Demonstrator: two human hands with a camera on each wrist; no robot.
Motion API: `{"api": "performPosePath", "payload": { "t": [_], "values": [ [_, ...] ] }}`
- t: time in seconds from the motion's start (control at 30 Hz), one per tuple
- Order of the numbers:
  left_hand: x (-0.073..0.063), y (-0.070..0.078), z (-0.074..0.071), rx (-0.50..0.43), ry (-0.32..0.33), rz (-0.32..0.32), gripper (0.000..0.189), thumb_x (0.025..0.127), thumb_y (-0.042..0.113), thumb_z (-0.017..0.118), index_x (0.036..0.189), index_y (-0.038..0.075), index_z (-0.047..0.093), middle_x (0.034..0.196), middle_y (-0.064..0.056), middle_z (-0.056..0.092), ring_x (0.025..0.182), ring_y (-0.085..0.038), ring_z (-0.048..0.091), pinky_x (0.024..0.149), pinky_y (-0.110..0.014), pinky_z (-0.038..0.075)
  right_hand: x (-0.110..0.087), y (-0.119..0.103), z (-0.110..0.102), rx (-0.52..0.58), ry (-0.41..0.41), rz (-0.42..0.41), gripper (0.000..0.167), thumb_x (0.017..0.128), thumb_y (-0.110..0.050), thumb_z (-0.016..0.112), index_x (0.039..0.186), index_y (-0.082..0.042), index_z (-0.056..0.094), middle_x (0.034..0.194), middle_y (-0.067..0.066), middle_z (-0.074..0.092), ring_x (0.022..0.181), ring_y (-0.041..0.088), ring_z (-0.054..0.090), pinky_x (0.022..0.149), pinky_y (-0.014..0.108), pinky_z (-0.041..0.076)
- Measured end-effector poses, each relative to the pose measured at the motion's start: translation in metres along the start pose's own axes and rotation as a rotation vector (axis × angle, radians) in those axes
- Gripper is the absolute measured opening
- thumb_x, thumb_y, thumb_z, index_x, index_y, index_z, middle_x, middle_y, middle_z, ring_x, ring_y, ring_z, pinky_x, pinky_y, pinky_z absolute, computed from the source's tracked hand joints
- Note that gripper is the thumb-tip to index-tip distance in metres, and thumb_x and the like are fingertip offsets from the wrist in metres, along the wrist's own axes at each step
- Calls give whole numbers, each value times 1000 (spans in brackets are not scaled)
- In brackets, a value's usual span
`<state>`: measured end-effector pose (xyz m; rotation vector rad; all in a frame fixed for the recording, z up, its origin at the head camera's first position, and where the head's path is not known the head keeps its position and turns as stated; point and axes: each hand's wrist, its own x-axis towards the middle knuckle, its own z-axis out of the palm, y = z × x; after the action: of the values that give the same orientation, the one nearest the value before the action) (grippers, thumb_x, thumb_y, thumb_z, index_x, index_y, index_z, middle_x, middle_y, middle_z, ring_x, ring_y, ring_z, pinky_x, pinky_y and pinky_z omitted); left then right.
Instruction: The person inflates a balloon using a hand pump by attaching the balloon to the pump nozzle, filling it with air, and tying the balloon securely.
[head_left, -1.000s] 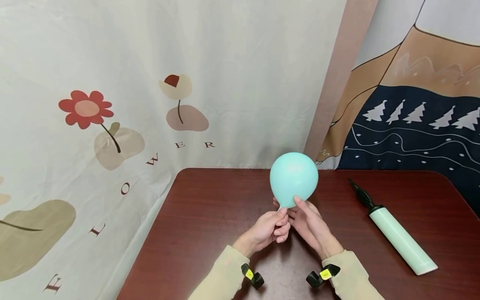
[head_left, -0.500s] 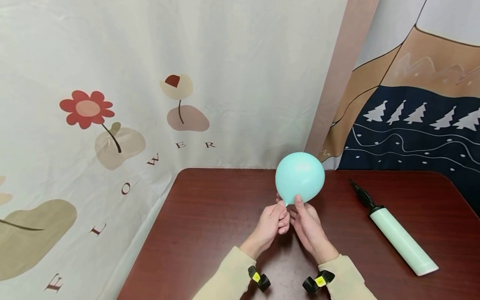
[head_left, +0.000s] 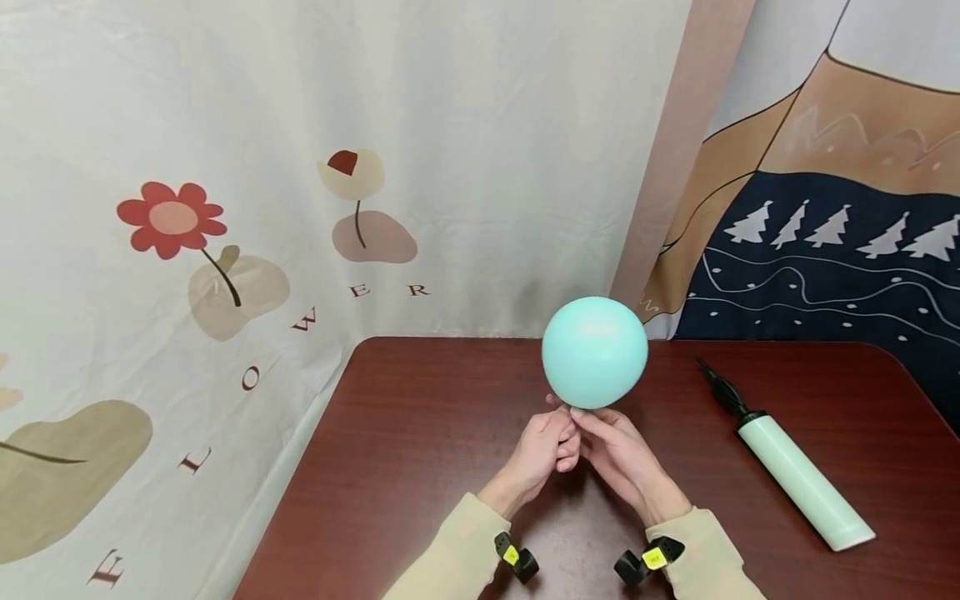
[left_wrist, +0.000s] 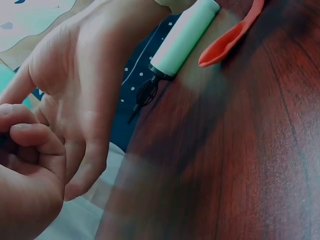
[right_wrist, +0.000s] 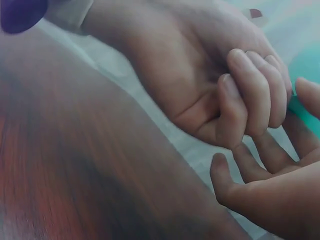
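Observation:
A round, inflated light-blue balloon [head_left: 595, 352] stands upright over the table in the head view, its neck at my fingertips. My left hand [head_left: 542, 450] pinches the neck, its other fingers curled into the palm. From the right side, my right hand [head_left: 621, 457] has its thumb at the base of the balloon and its fingers reaching behind my left hand; thumb and index finger pinch near the neck. Only an edge of the balloon [right_wrist: 306, 67] shows in the right wrist view. The neck itself is mostly hidden by fingers.
A pale green hand pump [head_left: 806, 483] with a black nozzle lies on the right of the dark red wooden table [head_left: 420, 433]. An uninflated orange balloon [left_wrist: 232, 40] lies near the pump in the left wrist view. Printed curtains [head_left: 480, 150] hang behind the table.
My right thumb has slid from the balloon's side down to its neck. The balloon has tipped, with its round end now more toward me. My left hand keeps its pinch.

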<state>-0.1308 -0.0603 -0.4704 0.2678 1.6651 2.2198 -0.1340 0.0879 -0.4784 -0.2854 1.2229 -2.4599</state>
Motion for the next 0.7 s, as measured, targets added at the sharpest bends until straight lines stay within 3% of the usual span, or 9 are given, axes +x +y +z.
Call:
{"api": "performPosePath", "payload": {
  "t": [0.13,0.33,0.57,0.7],
  "values": [
    [-2,-1,2,0,-30,-18,45,110,19,37,67,10,28,59,5,29,50,-4,27,48,-17,26,0,-2,1,26,45,2,27,109,-8,51,119,-6,76,129,5,71,129,17,58,104,29,46],
    [-7,-4,5,12,-25,-27,48,113,33,40,70,11,34,62,5,32,50,-6,31,48,-17,30,-2,-7,2,29,103,-23,33,112,-16,48,104,-8,79,115,4,75,111,17,66,105,28,45],
    [-13,-10,2,4,-46,-14,46,113,34,41,73,10,37,63,5,34,51,-6,35,49,-18,32,-2,-10,4,65,134,-51,33,113,-25,45,100,-12,72,105,3,76,114,16,70,106,30,47],
    [-18,-12,1,2,-89,-9,42,114,31,37,77,10,38,66,4,36,53,-6,38,51,-19,33,-3,-11,4,17,172,-49,30,112,-28,46,95,-15,67,96,0,73,109,15,72,106,34,48]
  ]
}}
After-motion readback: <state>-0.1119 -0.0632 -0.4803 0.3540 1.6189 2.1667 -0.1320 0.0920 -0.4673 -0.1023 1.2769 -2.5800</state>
